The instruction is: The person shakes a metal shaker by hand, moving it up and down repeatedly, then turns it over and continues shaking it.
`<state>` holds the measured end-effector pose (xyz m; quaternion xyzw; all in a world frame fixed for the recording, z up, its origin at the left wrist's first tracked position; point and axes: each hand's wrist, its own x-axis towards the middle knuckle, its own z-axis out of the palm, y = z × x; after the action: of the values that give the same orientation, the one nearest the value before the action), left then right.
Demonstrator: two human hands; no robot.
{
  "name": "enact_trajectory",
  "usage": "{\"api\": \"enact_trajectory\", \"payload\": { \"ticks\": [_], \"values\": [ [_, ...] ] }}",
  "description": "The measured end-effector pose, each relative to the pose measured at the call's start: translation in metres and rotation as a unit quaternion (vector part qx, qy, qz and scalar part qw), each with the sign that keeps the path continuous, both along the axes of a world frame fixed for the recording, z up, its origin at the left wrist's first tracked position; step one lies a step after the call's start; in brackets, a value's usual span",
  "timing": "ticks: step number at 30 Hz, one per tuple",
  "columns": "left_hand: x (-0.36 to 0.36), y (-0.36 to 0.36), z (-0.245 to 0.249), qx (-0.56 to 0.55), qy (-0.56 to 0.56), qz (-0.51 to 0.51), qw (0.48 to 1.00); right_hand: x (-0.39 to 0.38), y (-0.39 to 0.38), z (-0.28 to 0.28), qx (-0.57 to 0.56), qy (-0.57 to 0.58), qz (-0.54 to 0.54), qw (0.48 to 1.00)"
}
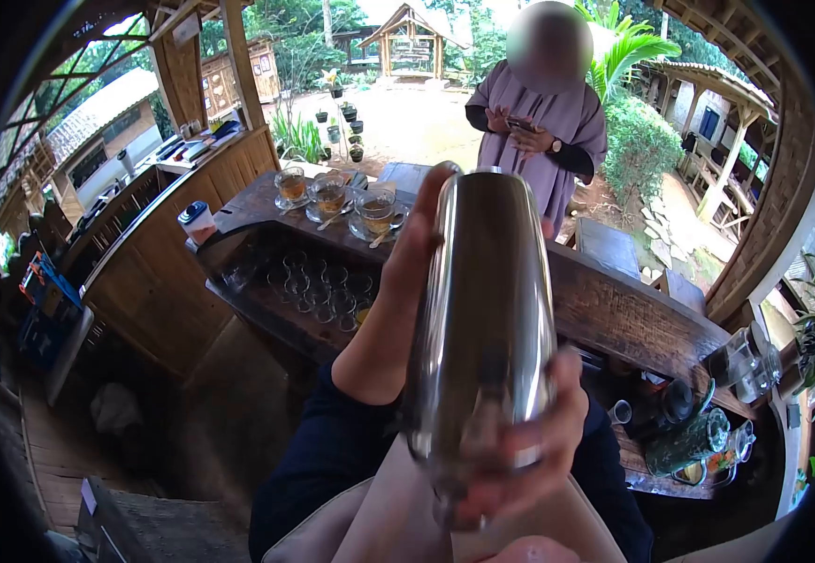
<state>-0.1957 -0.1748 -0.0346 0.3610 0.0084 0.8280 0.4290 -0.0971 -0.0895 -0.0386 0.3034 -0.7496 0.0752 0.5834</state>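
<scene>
Holding a shiny metal shaker (487,310) in both hands, up in the air on the near side of the dark wooden worktop (628,305). Flat end aimed away towards that worktop, other end angled back down to the lap (384,521).

Got the left hand (417,228) at the far end, nearest the worktop: forearm reaching up bare out of a dark sleeve (309,450), wrist roughly in line with it, palm side against the metal, one tip showing beside the flat end. Can't make out most of those fingers, tucked behind the metal, but looking closed on it.

Got the right hand (539,441) lower, further back from the worktop, fingers bent across the shaker's near end and clamped on it. Pretty blurry down there, so can't tell the exact spacing.

On the worktop's left part, three glass cups (329,195) of amber drink, sitting on saucers (358,230) with spoons (378,241). At its left end, a white cup (200,223) with a dark lid. Underneath, a bunch of clear glasses (318,296). By the right end, a big glass jar (745,361), plus a green patterned container (689,446) lower down. Across the worktop, another person (553,178) in mauve, both hands at a phone (522,124).
</scene>
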Motion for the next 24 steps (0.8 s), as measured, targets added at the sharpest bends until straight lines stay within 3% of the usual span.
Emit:
{"api": "enact_trajectory", "payload": {
  "ticks": [1,2,3,4,5,6,7,8,9,10,11,12,13,14,15,16,18,20,22,23,24],
  "values": [
    [-0.003,0.003,-0.004,0.049,0.079,0.023,0.995,0.000,0.000,-0.003,-0.012,-0.011,0.015,1.000],
    [-0.013,0.009,-0.008,0.048,0.077,0.026,0.996,0.000,-0.001,-0.007,-0.025,-0.021,0.030,0.999],
    [-0.030,0.018,-0.012,-0.025,0.067,-0.017,0.997,0.000,-0.002,-0.012,-0.040,-0.032,0.044,0.998],
    [-0.047,0.027,-0.018,-0.098,0.057,-0.060,0.992,0.001,-0.003,-0.018,-0.056,-0.042,0.057,0.996],
    [-0.063,0.036,-0.027,-0.048,0.015,-0.214,0.976,-0.013,0.014,-0.020,-0.127,-0.101,0.001,0.987],
    [-0.073,0.054,-0.054,-0.107,-0.068,-0.083,0.988,-0.050,0.023,-0.014,-0.096,0.041,0.013,0.994],
    [-0.061,0.053,-0.041,-0.148,-0.132,-0.026,0.980,-0.058,0.020,-0.013,-0.279,-0.035,0.060,0.958],
    [-0.050,0.050,-0.027,-0.187,-0.197,0.031,0.962,-0.051,0.018,-0.012,-0.277,-0.035,0.058,0.958],
    [-0.064,0.056,-0.043,-0.129,-0.203,-0.042,0.970,-0.041,0.015,-0.007,-0.261,-0.035,0.038,0.964],
    [-0.056,0.039,-0.039,0.012,-0.083,-0.162,0.983,-0.032,0.011,-0.002,-0.245,-0.031,0.018,0.969],
    [-0.059,0.028,-0.030,0.018,-0.039,-0.236,0.971,-0.018,0.002,0.000,-0.131,-0.008,0.055,0.990],
    [-0.057,0.019,-0.023,0.022,0.001,-0.308,0.951,0.006,-0.013,0.007,-0.049,-0.046,0.016,0.998],
    [-0.038,0.005,-0.010,-0.001,-0.014,-0.221,0.975,0.019,-0.013,-0.006,0.075,0.006,0.025,0.997],
    [-0.015,-0.011,0.000,-0.024,-0.027,-0.132,0.991,0.008,-0.025,-0.012,0.090,0.143,0.121,0.978],
    [0.003,-0.014,-0.001,0.044,-0.083,-0.030,0.995,0.007,-0.021,-0.011,0.175,0.208,0.141,0.952],
    [-0.006,0.000,-0.014,0.151,0.007,-0.009,0.989,0.003,-0.017,-0.013,0.177,0.210,0.139,0.951],
    [-0.035,0.012,-0.032,0.022,-0.019,-0.104,0.994,-0.005,-0.010,-0.018,0.040,0.142,0.158,0.976],
    [-0.077,0.042,-0.045,-0.018,0.001,-0.251,0.968,-0.015,0.015,-0.008,-0.034,-0.019,-0.004,0.999],
    [-0.064,0.064,-0.052,-0.171,-0.133,0.015,0.976,-0.036,0.017,-0.002,-0.328,-0.091,0.058,0.938],
    [-0.067,0.069,-0.058,-0.096,-0.176,-0.069,0.977,-0.027,0.014,0.001,-0.325,-0.087,0.055,0.940],
    [-0.066,0.064,-0.049,-0.091,-0.166,-0.075,0.979,-0.010,0.007,0.008,-0.244,-0.054,0.032,0.968]
  ]
}}
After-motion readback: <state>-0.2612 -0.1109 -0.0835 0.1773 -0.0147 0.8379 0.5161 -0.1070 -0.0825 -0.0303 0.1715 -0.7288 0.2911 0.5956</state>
